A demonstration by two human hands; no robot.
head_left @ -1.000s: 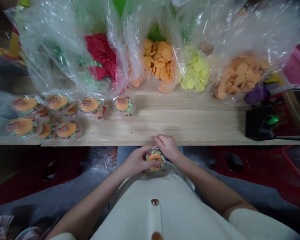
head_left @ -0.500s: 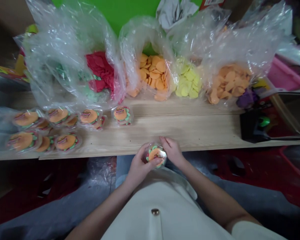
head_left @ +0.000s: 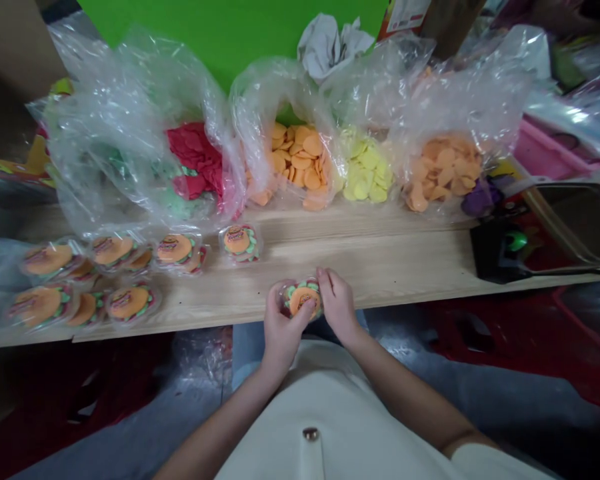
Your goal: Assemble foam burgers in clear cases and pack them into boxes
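Note:
Both hands hold one small clear pack (head_left: 303, 298) with an orange disc and green petal shapes inside, just above the front edge of the wooden table (head_left: 405, 267). My left hand (head_left: 280, 327) grips its left side, thumb over the top. My right hand (head_left: 336, 303) pinches its right side. Several like packs (head_left: 125, 267) lie in rows on the table's left part, the nearest one (head_left: 239, 241) a little behind my hands.
Open clear bags stand along the back: red and green pieces (head_left: 195, 160), orange discs (head_left: 297, 163), yellow discs (head_left: 365, 177), paler orange discs (head_left: 437, 170). A black device with a green button (head_left: 510, 250) and a dark tray (head_left: 575, 220) sit at the right. A green board rises behind.
My hands have lifted the pack from my lap up and forward to the table's front edge. The camera has tipped upward, showing more of the green board.

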